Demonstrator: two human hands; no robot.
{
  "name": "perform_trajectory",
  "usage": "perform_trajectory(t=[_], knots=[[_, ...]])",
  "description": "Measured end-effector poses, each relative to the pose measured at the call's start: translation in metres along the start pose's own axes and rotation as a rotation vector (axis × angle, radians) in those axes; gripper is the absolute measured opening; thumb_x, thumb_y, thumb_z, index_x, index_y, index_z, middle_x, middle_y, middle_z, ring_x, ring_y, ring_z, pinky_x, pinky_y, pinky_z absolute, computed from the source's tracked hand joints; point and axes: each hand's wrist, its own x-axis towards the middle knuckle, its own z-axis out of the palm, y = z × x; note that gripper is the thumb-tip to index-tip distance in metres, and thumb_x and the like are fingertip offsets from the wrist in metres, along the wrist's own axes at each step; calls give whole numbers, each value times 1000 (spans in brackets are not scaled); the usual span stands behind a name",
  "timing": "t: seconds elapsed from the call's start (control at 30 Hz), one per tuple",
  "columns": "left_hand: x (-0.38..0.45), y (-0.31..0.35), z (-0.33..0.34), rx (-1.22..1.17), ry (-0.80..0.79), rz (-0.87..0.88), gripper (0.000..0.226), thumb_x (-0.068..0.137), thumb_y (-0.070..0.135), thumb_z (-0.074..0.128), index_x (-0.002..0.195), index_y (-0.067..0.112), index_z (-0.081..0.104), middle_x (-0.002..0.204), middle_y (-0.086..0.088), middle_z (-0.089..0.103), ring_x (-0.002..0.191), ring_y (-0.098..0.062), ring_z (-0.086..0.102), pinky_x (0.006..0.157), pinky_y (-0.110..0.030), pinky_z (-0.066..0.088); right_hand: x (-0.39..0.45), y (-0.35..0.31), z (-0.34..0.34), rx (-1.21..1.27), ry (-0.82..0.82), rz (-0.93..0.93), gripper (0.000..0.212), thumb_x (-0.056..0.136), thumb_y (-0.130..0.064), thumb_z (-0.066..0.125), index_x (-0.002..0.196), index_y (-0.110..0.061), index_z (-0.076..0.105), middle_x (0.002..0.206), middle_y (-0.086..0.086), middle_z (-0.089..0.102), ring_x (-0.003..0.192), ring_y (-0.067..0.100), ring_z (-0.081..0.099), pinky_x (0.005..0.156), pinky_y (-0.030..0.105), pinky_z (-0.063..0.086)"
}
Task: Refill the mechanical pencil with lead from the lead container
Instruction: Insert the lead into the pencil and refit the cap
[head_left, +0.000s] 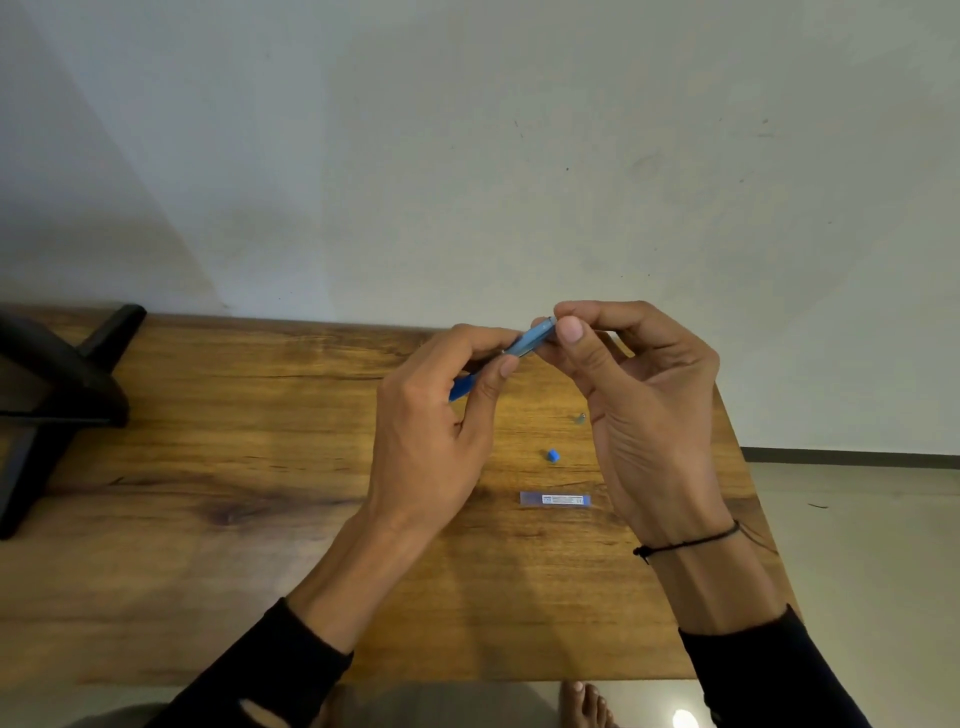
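My left hand (441, 415) grips a blue mechanical pencil (530, 340) by its barrel, held above the wooden table (260, 467) and tilted up to the right. My right hand (634, 395) pinches at the pencil's upper end with thumb and forefinger; whatever lies between those fingertips is too small to see. The lead container (555, 499), a flat clear case with a blue label, lies on the table below my hands. A small blue cap (553, 455) and a tiny grey piece (581, 418) lie loose near it.
A black stand (57, 395) occupies the table's left end. The table's back edge meets a pale wall (467, 156). The right edge drops to a tiled floor (857, 545). A bare foot (587, 701) shows below the front edge.
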Motion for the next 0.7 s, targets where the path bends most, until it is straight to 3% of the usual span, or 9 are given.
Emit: perform_trajectory(t=[0.23,0.3,0.4,0.47,0.6,0.7], knots=[[0,-3,1,-71,15,-55,14,106,15,68,116,9,75,105,4,80,99,-9,77,84,-28,63,4,4,-8,-46,-62,-4,20,89,-4,76,109,-1,78,101,9,82,101,29,80,88,38,66],[0,-4,0,-114,13,-86,13,106,16,68,116,12,75,104,7,80,99,-7,77,83,-22,61,15,2,-29,-277,-80,-33,18,94,-4,76,111,-9,79,99,5,82,97,27,81,82,37,67],[0,-7,-1,-131,1,-109,13,106,17,68,117,18,74,105,13,78,100,-6,77,83,-20,60,32,5,-83,-1009,-107,-25,21,96,-5,73,102,-25,79,90,-9,78,86,17,75,79,40,65],[0,-8,-1,-136,-10,-122,14,105,18,69,118,24,72,106,16,78,100,-6,76,83,-23,62,33,14,-110,-1419,-193,83,19,95,-8,72,99,-26,77,94,-7,74,89,21,71,81,43,60],[-1,-9,1,-145,-11,-146,14,105,20,69,116,28,73,104,19,77,98,-5,76,80,-22,61,28,30,-118,-1565,-346,195,13,92,-11,76,94,-24,76,89,-5,74,91,21,69,75,36,54],[-2,-8,1,-150,-25,-142,14,105,20,69,116,29,73,104,20,77,98,-6,77,79,-22,62,27,37,-107,-1546,-383,209,13,89,-17,79,84,-25,71,89,-4,74,90,25,71,82,45,60]])
